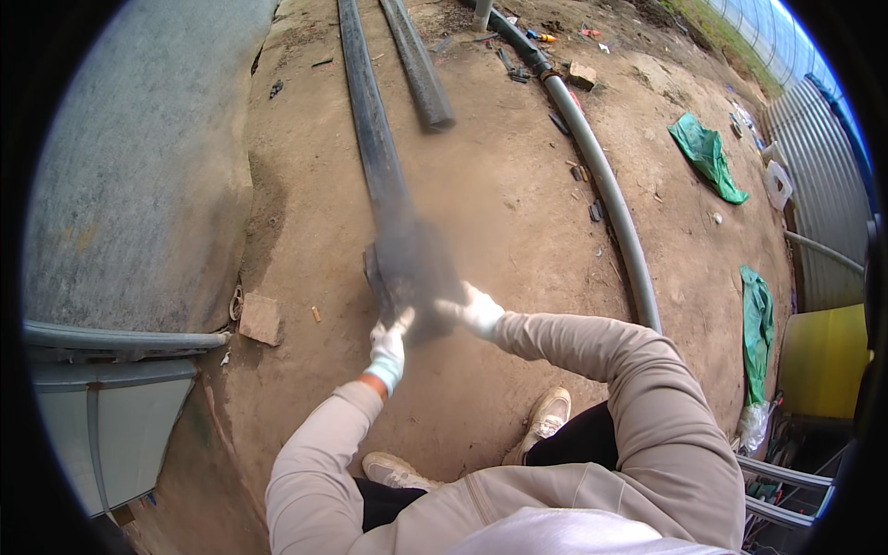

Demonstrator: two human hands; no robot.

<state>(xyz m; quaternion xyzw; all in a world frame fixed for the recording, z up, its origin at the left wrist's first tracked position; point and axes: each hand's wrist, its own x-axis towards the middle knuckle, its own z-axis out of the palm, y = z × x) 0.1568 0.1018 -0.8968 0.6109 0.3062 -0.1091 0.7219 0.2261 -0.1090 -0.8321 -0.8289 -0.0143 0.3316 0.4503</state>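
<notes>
A long black pipe (372, 139) runs from the far edge toward me, and its near end comes up between my hands. A grey blur covers much of that near end, so its shape and opening cannot be made out. My left hand (388, 351), in a white glove, grips the pipe's lower left side with the thumb up. On the right side of the same end, my right hand (474, 311), gloved too, is closed around its edge, with the fingertips partly lost in the blur. A second, shorter dark pipe (418, 74) lies on the ground just right of the first.
A grey pipe (606, 185) curves along the dirt on the right, with dark scraps and a broken brick (582, 76) near it. Green sheets (705, 153) and a yellow container (823, 363) lie further right. A grey sheet (139, 166) and a brick (261, 319) are left.
</notes>
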